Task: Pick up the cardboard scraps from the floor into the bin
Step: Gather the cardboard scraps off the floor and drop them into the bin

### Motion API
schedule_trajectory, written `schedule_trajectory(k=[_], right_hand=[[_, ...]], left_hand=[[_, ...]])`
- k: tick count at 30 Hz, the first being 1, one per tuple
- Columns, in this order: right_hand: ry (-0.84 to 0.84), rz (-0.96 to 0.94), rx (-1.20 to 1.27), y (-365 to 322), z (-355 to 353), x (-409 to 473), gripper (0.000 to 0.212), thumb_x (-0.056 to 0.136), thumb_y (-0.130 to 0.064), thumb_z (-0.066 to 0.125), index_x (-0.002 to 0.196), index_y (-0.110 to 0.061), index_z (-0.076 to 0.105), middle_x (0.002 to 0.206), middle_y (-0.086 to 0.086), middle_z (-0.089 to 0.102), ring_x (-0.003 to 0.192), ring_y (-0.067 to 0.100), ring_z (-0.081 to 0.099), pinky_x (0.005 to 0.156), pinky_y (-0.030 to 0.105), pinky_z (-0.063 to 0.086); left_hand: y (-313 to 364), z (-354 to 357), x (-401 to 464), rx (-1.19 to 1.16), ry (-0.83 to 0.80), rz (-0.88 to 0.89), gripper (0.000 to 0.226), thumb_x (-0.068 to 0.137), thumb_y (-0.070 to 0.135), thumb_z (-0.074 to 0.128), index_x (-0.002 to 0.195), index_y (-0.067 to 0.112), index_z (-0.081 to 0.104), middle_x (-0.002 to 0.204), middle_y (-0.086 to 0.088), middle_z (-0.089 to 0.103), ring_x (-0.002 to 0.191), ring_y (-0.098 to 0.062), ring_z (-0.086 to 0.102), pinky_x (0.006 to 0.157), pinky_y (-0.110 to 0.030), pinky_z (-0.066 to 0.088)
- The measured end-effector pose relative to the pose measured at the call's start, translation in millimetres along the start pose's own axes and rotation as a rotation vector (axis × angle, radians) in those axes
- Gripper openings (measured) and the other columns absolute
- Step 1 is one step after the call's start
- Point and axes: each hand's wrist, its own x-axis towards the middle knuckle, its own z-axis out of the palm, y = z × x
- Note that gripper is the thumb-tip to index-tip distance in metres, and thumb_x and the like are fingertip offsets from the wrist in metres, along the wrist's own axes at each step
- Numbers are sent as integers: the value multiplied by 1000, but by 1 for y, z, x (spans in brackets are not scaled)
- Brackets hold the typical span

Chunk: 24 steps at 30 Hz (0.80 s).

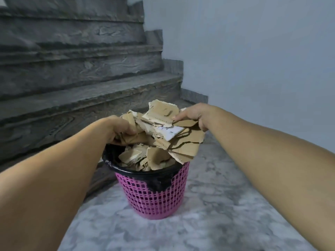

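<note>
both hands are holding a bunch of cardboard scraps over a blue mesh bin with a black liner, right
Not quite: the bin is pink, not blue, as the head view shows. The rest holds: the left hand and right hand hold a bunch of cardboard scraps over it, and it has a black liner.

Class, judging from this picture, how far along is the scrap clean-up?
Done: scraps already lie in the bin, and the visible floor shows none. In hand: the left hand and right hand hold a bundle over it. Left: letting go.
</note>
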Motion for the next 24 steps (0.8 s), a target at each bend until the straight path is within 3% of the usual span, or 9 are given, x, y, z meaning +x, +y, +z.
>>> schedule_trajectory(k=[3, 6, 10, 13, 16, 18, 21, 24], right_hand=[[52, -36, 27, 8, 28, 23, 44, 66, -10, 89, 104, -2, 68, 98, 18, 74, 89, 31, 72, 85, 52, 57], [83, -83, 38, 19, 45, 37, 51, 73, -10, 84, 118, -2, 61, 104, 19, 72, 93, 31, 71, 85, 51, 57], [124, -182, -78, 27, 41, 46, 60, 82, -17, 78, 133, -3, 50, 135, 14, 56, 124, 32, 53, 99, 41, 47], [158, -192, -86, 26, 22, 42, 51, 82, -15, 78, 126, -4, 55, 129, 15, 59, 109, 27, 60, 94, 42, 54], [181, -192, -123, 26, -12, 25, 38, 82, -13, 76, 116, -2, 63, 113, 15, 66, 86, 21, 65, 78, 36, 60], [213, -192, -142, 30, -41, 7, 33, 85, -12, 74, 113, 0, 64, 107, 15, 67, 84, 22, 67, 79, 39, 61], [219, -157, -186, 42, -82, -27, 25, 87, -13, 73, 106, 0, 64, 99, 14, 64, 80, 23, 67, 83, 42, 60], [266, -45, -258, 71, -131, -70, 28, 88, -17, 73, 108, -1, 62, 99, 14, 63, 79, 24, 67, 84, 43, 59]], left_hand=[[-17, 5, 14, 54, 5, -12, 10, 87, -2, 62, 90, 4, 54, 88, -17, 60, 73, -28, 61, 67, -44, 57], [-27, 10, 20, 165, -50, -43, 15, 90, 3, 59, 104, 3, 53, 101, -21, 60, 83, -34, 61, 81, -50, 56], [-30, 15, 24, 402, -115, -27, 35, 90, 12, 61, 120, -3, 54, 90, -24, 62, 70, -33, 60, 67, -38, 52], [-23, 23, 21, 428, -38, 26, 40, 84, 12, 66, 120, -3, 57, 106, -25, 65, 91, -39, 66, 87, -47, 55], [-7, 40, 11, 424, 72, 141, 41, 83, 11, 71, 117, -6, 55, 114, -19, 57, 110, -37, 57, 92, -41, 50], [8, 57, 5, 379, 102, 212, 36, 83, 15, 74, 107, -5, 57, 102, -17, 56, 105, -34, 58, 83, -37, 48], [33, 88, -9, 370, 113, 339, 28, 82, 21, 74, 93, -2, 62, 88, -13, 62, 82, -29, 61, 65, -33, 51], [61, 137, -35, 328, 24, 526, 21, 82, 17, 73, 93, 1, 64, 92, -13, 66, 84, -28, 63, 74, -35, 54]])
